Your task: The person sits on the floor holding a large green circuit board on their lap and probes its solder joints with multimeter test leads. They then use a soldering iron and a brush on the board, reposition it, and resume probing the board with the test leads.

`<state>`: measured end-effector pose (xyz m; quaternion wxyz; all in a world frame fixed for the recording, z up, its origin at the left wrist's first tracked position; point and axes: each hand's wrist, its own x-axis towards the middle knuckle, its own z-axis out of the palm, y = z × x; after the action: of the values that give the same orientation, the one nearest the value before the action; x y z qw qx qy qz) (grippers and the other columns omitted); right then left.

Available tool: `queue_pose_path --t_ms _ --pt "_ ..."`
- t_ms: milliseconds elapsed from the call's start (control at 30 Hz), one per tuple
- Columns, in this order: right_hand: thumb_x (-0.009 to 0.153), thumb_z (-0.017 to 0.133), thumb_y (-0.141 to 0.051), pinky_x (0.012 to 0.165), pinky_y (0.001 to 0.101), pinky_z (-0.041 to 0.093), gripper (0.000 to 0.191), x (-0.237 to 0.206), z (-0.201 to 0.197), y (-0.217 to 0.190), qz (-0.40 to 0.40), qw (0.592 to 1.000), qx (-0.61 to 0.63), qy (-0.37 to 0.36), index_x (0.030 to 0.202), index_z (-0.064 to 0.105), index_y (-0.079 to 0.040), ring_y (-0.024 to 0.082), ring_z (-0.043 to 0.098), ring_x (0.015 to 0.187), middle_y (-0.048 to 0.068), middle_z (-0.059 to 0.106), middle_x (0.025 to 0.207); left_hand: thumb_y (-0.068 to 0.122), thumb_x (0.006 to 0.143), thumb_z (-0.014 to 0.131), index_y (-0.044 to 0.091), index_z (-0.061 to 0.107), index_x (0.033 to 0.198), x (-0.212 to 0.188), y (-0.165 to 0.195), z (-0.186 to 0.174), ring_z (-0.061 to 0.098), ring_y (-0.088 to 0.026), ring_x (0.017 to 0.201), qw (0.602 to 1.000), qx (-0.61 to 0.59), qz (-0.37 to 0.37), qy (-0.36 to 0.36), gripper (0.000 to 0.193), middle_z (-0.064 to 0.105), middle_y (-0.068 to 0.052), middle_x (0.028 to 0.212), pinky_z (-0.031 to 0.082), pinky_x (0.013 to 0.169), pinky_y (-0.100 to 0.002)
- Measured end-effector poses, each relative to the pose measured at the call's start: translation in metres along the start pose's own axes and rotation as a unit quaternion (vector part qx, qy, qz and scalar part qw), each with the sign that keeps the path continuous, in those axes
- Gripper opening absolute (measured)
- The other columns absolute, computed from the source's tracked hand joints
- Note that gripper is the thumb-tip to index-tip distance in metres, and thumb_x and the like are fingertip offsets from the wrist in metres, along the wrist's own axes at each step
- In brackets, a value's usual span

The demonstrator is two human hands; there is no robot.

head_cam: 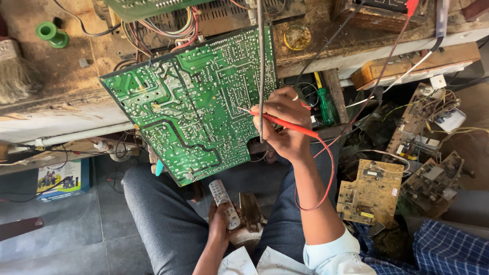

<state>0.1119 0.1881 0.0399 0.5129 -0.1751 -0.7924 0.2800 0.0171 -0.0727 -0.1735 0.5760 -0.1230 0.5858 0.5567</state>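
Observation:
A large green circuit board (193,97) leans tilted against the workbench edge, solder side up, over my lap. My right hand (285,125) grips a red test probe (277,121) like a pen, with its tip touching the board's right part. A red lead (326,168) loops from the probe down past my forearm. My left hand (224,224) rests low between my knees and holds a light grey remote control (224,201). A thin grey rod or wire (261,66) hangs vertically in front of the board and my right hand.
A worn wooden workbench (61,86) carries a green spool (51,34), a brush (15,71) and a round tin (297,36). Several brown circuit boards (372,191) and tangled wires lie piled at the right. A green-handled screwdriver (326,104) sits near my right hand. A coloured box (58,178) lies on the floor at left.

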Motion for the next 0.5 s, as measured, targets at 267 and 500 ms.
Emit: queue_pose_path --t_ms 267,500 --pt "0.090 0.078 -0.011 0.087 0.0333 0.049 0.016 0.0025 -0.0024 -0.0032 0.002 1.000 -0.020 0.003 0.104 0.074 -0.005 0.020 0.062 0.086 0.004 0.072 0.090 0.013 0.091 0.046 0.012 0.051 0.117 0.0008 -0.0014 0.0021 0.070 -0.022 0.072 1.000 -0.002 -0.015 0.024 0.026 0.065 -0.010 0.088 0.060 0.060 -0.042" --pt "0.092 0.079 -0.013 0.087 0.0340 0.049 0.015 -0.0010 -0.0053 0.0021 -0.003 1.000 -0.013 -0.002 0.105 0.074 -0.007 0.022 0.064 0.091 0.004 0.075 0.096 0.008 0.089 0.052 0.006 0.053 0.111 -0.0004 -0.0066 0.0005 0.067 -0.021 0.065 0.997 -0.008 0.075 -0.020 0.021 0.064 -0.010 0.082 0.059 0.058 -0.037"
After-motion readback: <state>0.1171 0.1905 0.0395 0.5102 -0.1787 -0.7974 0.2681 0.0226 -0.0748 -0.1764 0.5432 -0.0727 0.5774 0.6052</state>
